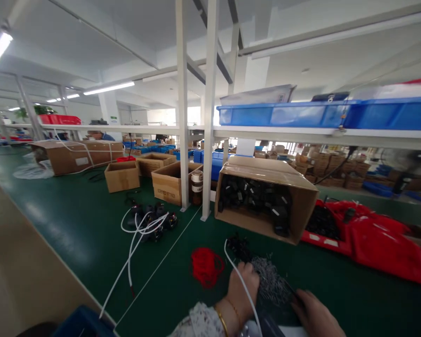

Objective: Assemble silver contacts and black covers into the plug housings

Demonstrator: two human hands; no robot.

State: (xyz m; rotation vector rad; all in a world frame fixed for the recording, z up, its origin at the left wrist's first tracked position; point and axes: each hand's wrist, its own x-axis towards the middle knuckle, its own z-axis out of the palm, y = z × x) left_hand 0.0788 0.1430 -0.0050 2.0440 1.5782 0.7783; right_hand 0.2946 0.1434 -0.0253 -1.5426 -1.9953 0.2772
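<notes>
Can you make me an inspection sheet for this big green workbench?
Surface: green tabletop, thin white line across it.
Things at hand: grey pile of small pieces beside black parts.
Clutter: red loops; open cardboard box holding black pieces.
Hands: left hand at the pile, grip hidden; right hand holding a thin dark thing.
Cables: white cable in front of the left hand; more white cables farther left.
Surroundings: shelf above with blue bins.
</notes>
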